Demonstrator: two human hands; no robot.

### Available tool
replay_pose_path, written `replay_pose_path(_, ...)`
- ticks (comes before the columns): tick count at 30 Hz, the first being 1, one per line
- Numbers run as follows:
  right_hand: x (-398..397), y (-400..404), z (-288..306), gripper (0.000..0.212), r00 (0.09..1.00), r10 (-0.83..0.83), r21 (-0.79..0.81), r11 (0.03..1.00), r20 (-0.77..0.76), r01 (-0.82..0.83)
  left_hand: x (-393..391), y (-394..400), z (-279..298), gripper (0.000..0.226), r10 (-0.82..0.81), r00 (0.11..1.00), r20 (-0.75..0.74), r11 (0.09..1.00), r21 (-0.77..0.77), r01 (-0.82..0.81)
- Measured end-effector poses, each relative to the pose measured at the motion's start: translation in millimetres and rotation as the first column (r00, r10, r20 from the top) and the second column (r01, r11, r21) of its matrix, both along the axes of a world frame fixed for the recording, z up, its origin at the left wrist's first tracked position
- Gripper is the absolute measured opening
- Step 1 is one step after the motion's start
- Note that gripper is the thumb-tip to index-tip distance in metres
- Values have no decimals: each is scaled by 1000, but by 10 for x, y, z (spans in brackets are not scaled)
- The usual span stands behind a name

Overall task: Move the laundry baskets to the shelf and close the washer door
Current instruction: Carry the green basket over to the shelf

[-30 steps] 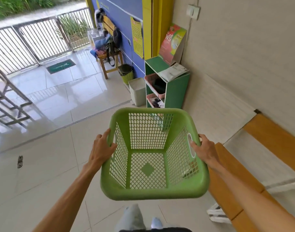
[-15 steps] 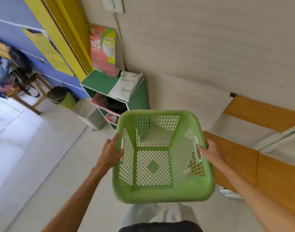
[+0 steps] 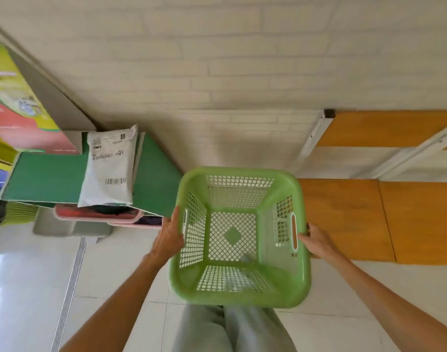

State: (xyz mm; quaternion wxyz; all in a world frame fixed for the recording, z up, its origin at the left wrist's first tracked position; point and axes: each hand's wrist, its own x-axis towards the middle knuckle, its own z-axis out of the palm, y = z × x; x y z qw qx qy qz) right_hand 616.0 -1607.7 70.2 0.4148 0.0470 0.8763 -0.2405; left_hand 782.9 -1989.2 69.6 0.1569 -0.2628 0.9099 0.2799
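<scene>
An empty green laundry basket (image 3: pixel 239 293) with lattice sides hangs in front of me at waist height. My left hand (image 3: pixel 169 233) grips its left rim and my right hand (image 3: pixel 316 241) grips the right rim by the handle slot. The green shelf (image 3: pixel 44 179) stands to the left of the basket against the white brick wall, its right end almost touching the basket's left corner. A pink basket (image 3: pixel 72 214) holding dark clothes sits inside the shelf under its top. No washer is in view.
A grey mailing bag (image 3: pixel 108 171) and a colourful box (image 3: pixel 17 107) rest on the shelf top. A grey bin (image 3: pixel 65 228) stands on the floor by the shelf. A wooden bench (image 3: pixel 385 219) with white metal rails runs along the wall to the right.
I have walked up to the shelf and turned right to face the wall. The basket, still held by both hands, now hangs beside the shelf's right end.
</scene>
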Motion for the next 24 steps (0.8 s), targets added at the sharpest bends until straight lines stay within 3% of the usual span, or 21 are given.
replay_pose_path(5, -303, -350, -847, 28, 1000, -27, 97, 995, 10, 26, -265, -348, -1027, 101, -34, 996, 85, 999, 44, 30)
replay_pose_path(8, -443, -534, -1315, 28, 1000, -24, 140, 990, 14, 22, -321, -609, -1699, 100, -81, 983, 167, 986, 161, 54)
replay_pose_path(11, -530, -689, -1671, 16, 1000, -13, 156, 988, 28, 9, -297, -967, -2481, 103, -127, 988, 86, 980, 164, 112)
replay_pose_path(14, -599, -772, -1938, 5, 999, -49, 172, 984, 12, 47, -536, -922, -2461, 97, -53, 992, 119, 990, 134, 37)
replay_pose_path(24, -787, -806, -2610, 20, 996, -91, 216, 972, -15, 92, -945, -790, -2689, 98, 14, 971, 240, 990, 133, -47)
